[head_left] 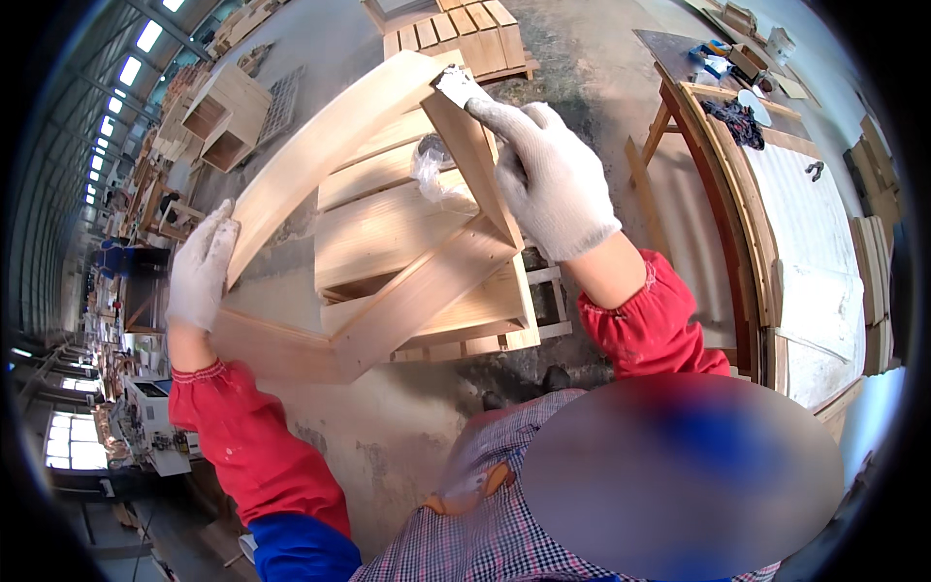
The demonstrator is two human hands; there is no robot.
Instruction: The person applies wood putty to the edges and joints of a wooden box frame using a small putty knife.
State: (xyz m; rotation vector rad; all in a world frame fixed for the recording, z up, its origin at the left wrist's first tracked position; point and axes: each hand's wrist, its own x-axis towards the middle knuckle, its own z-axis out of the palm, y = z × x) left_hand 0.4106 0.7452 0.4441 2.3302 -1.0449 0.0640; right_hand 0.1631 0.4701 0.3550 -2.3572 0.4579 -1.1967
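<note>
My left hand (202, 267), in a white glove, grips the left corner of a pale wooden frame (320, 145) held tilted in the air. The frame is several boards joined at the corners. At its far corner is my right hand (558, 175), also gloved, fingers closed round a small flat, whitish blade-like piece (460, 87) with dark smears, which touches the wood. Its handle, if any, is hidden by the glove. Below the frame stands a slatted wooden crate (378, 228), with a clear plastic bag (441, 179) on its top; the bag's contents are unclear.
To the right is a workbench (805, 262) with a white sheet, a dark cloth (737, 121) and small items. Another slatted crate (465, 39) stands ahead. Open wooden boxes (228, 112) sit at the far left, with machinery (150, 417) nearer on the left.
</note>
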